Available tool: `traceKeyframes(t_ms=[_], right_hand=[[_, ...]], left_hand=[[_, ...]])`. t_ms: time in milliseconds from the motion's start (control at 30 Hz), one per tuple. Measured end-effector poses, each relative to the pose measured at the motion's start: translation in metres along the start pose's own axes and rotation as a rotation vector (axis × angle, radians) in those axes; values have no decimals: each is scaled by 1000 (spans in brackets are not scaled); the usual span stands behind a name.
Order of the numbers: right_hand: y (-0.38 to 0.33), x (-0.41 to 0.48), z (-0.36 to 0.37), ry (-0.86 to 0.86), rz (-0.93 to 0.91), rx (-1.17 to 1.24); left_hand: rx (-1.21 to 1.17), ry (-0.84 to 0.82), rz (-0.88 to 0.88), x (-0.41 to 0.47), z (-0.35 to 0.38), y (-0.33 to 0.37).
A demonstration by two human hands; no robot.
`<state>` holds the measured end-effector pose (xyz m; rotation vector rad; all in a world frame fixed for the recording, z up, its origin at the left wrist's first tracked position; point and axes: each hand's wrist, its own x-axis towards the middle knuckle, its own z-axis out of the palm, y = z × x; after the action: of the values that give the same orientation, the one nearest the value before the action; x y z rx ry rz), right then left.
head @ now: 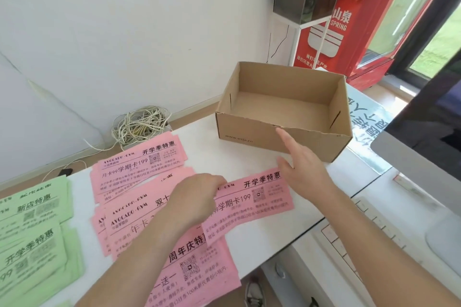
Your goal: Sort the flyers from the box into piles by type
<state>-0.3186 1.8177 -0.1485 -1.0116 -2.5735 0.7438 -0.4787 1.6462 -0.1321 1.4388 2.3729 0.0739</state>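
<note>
1. While the left hand point(197, 198) pinches the left end of a long pink paper flyer point(259, 203) printed in black, fingers curled over its edge, the sheet lies slanted on the white table point(249, 157) between the two hands.
2. The right hand point(303, 166) is spread with straight fingers, its thumb just above the flyer's upper right corner. Its index finger reaches up to the front wall of the open brown cardboard box point(249, 137) (whether the tip touches the card cannot be told).
3. That box stands at the far right of the table, its plain brown floor showing.
4. Left of the held sheet lie three loose heaps of pink flyers: a far heap point(134, 169), a middle heap point(127, 212) partly under the left wrist, and a near heap point(197, 266), whose upper edge the held flyer's lower left corner overlaps.
5. Pale green flyers point(32, 227) lie in overlapping stacks at the table's left edge, apart from the pink ones.
6. Beyond the table a tangle of white cables point(139, 124) sits on the floor by the wall. A white keyboard point(349, 244) and a dark monitor point(429, 132) are at the right.
</note>
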Motion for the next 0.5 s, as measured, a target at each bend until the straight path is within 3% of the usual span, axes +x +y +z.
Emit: traceKeyframes(t_ms=[167, 500], right_hand=[[23, -30, 12, -244, -22, -180], [39, -39, 21, -229, 40, -296]], left_hand=[[43, 30, 100, 30, 30, 17], [18, 187, 13, 16, 58, 23]])
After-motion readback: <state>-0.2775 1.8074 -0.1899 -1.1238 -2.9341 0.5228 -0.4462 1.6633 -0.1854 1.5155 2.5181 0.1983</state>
